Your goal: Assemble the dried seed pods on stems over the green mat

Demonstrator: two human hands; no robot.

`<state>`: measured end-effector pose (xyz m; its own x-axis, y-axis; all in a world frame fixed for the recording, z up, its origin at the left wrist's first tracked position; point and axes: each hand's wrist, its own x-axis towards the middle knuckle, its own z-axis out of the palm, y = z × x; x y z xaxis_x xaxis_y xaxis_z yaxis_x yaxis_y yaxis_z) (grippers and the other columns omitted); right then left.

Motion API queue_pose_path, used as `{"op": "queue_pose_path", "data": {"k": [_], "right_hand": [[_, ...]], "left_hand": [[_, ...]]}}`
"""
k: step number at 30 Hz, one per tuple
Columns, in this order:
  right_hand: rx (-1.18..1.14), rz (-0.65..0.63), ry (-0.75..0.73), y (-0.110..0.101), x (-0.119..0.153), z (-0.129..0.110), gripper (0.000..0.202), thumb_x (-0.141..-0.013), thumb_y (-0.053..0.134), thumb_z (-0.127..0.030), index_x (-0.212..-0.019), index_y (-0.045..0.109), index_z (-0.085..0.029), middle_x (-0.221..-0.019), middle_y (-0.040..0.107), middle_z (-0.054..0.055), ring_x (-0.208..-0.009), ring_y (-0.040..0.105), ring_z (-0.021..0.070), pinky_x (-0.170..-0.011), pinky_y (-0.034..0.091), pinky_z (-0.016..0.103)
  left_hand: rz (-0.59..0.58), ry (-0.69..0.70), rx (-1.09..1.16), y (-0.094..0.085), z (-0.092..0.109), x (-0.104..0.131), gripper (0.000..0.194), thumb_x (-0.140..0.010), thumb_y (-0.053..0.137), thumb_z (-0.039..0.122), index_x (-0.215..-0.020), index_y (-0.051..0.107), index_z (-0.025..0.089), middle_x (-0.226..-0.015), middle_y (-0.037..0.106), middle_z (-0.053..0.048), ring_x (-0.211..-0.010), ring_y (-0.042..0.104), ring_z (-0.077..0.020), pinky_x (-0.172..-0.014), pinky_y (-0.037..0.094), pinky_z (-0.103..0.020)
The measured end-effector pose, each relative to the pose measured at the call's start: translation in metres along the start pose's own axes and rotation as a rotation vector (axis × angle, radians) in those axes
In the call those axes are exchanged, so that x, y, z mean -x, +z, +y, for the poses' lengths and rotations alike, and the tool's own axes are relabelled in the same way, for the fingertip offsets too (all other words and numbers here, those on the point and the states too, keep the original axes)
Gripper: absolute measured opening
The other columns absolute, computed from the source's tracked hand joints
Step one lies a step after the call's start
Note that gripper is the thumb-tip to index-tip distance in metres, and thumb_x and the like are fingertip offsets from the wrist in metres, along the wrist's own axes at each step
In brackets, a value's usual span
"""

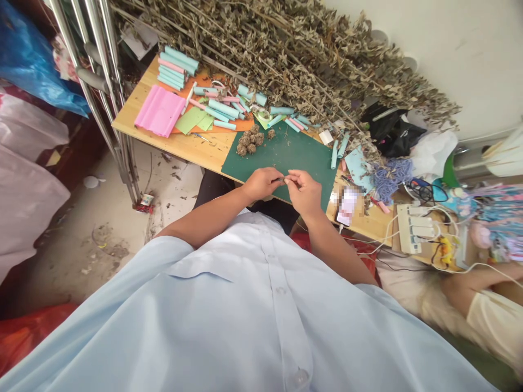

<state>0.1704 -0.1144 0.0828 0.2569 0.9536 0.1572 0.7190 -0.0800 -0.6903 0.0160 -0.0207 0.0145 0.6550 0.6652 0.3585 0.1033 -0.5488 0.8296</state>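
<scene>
One small dark piece (281, 179) pinched over the green mat (298, 163)

Left hand (261, 184): fingertips together, clamped on the piece from the left. Right hand (304, 190): thumb and forefinger closed on it from the right. We have our fingertips meeting at the near edge of the mat, and the piece sits between them. Too small for us to tell what it is.

Far-left on the mat we have a heap of brown clumps (249, 141), touching each other; one loose clump (271, 134) lies just right of the heap.

Mat lies on a wooden table (220, 146). Left of it we see green sheets (192, 120) over orange paper, and pink sheets (159, 110) farther left. Paper rolls (223, 109), blue-green and pink, lie loose beyond the mat; more are stacked at the far left (175, 71). Dried stalks (286, 60) with curled leaves span the whole far side.

Right of the mat: a phone (347, 207) with a cable plugged in, screen partly blurred. Beyond it, a bundle of bluish cord (390, 179); farther right, a white power strip (404, 228) with plugs in it. At our far right, part of another person (486, 275) shows.
</scene>
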Motion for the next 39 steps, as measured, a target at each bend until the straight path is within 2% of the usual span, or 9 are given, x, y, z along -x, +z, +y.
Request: {"op": "queue_pose_path", "data": {"k": [4, 10, 13, 17, 22, 29, 33, 36, 39], "right_hand": [[0.318, -0.056, -0.212, -0.007, 0.004, -0.012, 0.025, -0.098, 0.055, -0.027, -0.116, 0.073, -0.024, -0.108, 0.082, 0.01, -0.1, 0.077, 0.0289, -0.093, 0.058, 0.042], [0.552, -0.184, -0.284, -0.011, 0.01, -0.037, 0.025, -0.093, 0.054, -0.016, -0.107, 0.074, -0.021, -0.101, 0.081, 0.014, -0.1, 0.074, 0.0322, -0.085, 0.056, 0.039], [0.477, -0.152, -0.233, -0.016, 0.009, -0.036, 0.026, -0.094, 0.055, -0.019, -0.111, 0.074, -0.023, -0.104, 0.081, 0.012, -0.1, 0.075, 0.0313, -0.086, 0.058, 0.04], [0.155, -0.038, -0.072, -0.016, 0.007, -0.019, 0.023, -0.098, 0.056, -0.029, -0.114, 0.073, -0.027, -0.111, 0.082, 0.007, -0.101, 0.077, 0.0271, -0.095, 0.061, 0.043], [-0.096, -0.026, 0.061, 0.001, 0.006, 0.004, 0.028, -0.087, 0.072, -0.036, -0.112, 0.075, -0.024, -0.111, 0.08, 0.006, -0.093, 0.076, 0.0222, -0.093, 0.063, 0.042], [-0.058, 0.014, -0.014, 0.008, 0.0, 0.004, 0.013, -0.09, 0.07, -0.036, -0.093, 0.076, -0.025, -0.099, 0.079, 0.005, -0.091, 0.073, 0.0226, -0.093, 0.06, 0.041], [0.001, 0.001, -0.036, 0.003, -0.002, -0.004, 0.016, -0.094, 0.066, -0.037, -0.087, 0.076, -0.026, -0.094, 0.079, 0.004, -0.09, 0.072, 0.0225, -0.091, 0.059, 0.04], [-0.023, -0.017, 0.068, 0.004, -0.006, -0.005, 0.015, -0.09, 0.068, -0.038, -0.087, 0.076, -0.025, -0.09, 0.079, 0.004, -0.084, 0.072, 0.0219, -0.086, 0.06, 0.039], [-0.186, -0.037, 0.253, 0.006, -0.013, -0.001, 0.018, -0.08, 0.078, -0.041, -0.082, 0.074, -0.023, -0.078, 0.077, 0.003, -0.075, 0.072, 0.0217, -0.077, 0.06, 0.038]], "left_hand": [[-0.003, 0.016, 0.02, 0.0, -0.001, 0.0, 0.017, -0.099, 0.067, 0.028, -0.1, 0.079, 0.017, -0.095, 0.077, -0.008, -0.092, 0.071, -0.0194, -0.087, 0.054, -0.031], [0.009, 0.022, 0.04, 0.001, -0.002, 0.0, 0.021, -0.101, 0.06, 0.026, -0.1, 0.079, 0.017, -0.096, 0.077, -0.008, -0.091, 0.07, -0.0188, -0.086, 0.053, -0.031], [0.01, 0.0, 0.036, 0.001, -0.001, -0.001, 0.019, -0.1, 0.063, 0.029, -0.098, 0.078, 0.018, -0.095, 0.077, -0.008, -0.091, 0.07, -0.0189, -0.086, 0.053, -0.031], [0.027, -0.025, 0.012, 0.001, 0.0, -0.001, 0.015, -0.096, 0.069, 0.029, -0.092, 0.076, 0.017, -0.092, 0.075, -0.007, -0.09, 0.069, -0.0196, -0.087, 0.053, -0.032], [0.016, -0.036, -0.026, 0.003, -0.002, -0.002, 0.013, -0.092, 0.063, 0.016, -0.095, 0.076, 0.017, -0.094, 0.074, -0.007, -0.093, 0.068, -0.0199, -0.089, 0.053, -0.032], [0.005, -0.066, -0.018, 0.001, 0.0, -0.003, 0.012, -0.093, 0.064, 0.018, -0.096, 0.076, 0.017, -0.095, 0.074, -0.007, -0.094, 0.067, -0.0209, -0.091, 0.053, -0.034], [0.007, -0.072, -0.019, 0.002, 0.0, -0.003, 0.012, -0.095, 0.065, 0.022, -0.094, 0.076, 0.017, -0.092, 0.073, -0.007, -0.092, 0.066, -0.0206, -0.087, 0.052, -0.032], [0.01, -0.066, -0.017, 0.002, -0.001, -0.003, 0.012, -0.096, 0.065, 0.023, -0.093, 0.075, 0.017, -0.091, 0.073, -0.007, -0.089, 0.065, -0.0199, -0.085, 0.051, -0.031], [0.006, -0.058, -0.012, 0.004, -0.002, -0.003, 0.013, -0.097, 0.066, 0.024, -0.091, 0.075, 0.017, -0.09, 0.072, -0.006, -0.087, 0.065, -0.0193, -0.083, 0.05, -0.031]]}}
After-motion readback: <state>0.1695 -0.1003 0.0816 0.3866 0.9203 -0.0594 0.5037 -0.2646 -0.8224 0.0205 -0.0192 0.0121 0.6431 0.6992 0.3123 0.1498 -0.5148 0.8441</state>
